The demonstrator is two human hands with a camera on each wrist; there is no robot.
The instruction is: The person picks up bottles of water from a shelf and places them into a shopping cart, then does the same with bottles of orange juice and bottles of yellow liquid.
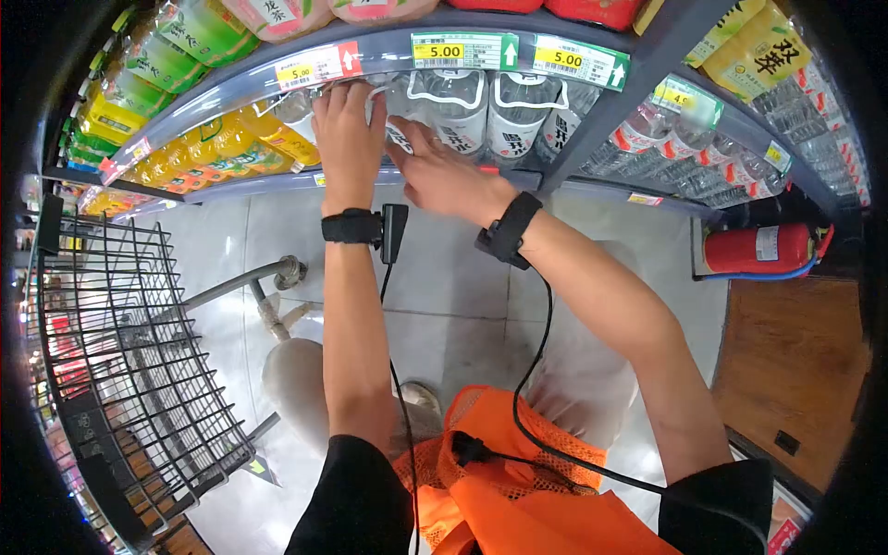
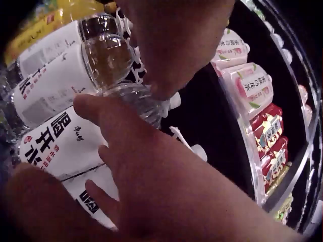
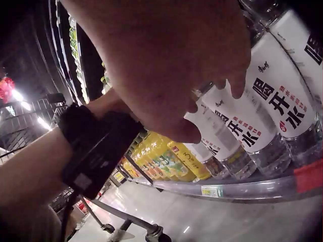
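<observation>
In the head view my left hand [image 1: 347, 120] reaches into the row of large clear water bottles with white labels, its fingers over the bottle tops under the shelf edge. A white carry loop and cap show close by its fingertips in the left wrist view; I cannot tell whether it grips them. Just to the right, my right hand [image 1: 449, 176] is at the label of a water bottle [image 2: 65, 136], index finger extended and the other fingers loosely bent. More water bottles [image 1: 518, 111] with white carry loops stand alongside.
Orange juice bottles [image 1: 213, 143] stand left of the water. A shelf edge with price tags [image 1: 462, 53] runs above the hands. A wire shopping cart [image 1: 129, 351] stands at left; a red fire extinguisher [image 1: 754, 248] is at right. A shelf post [image 1: 592, 120] divides the bays.
</observation>
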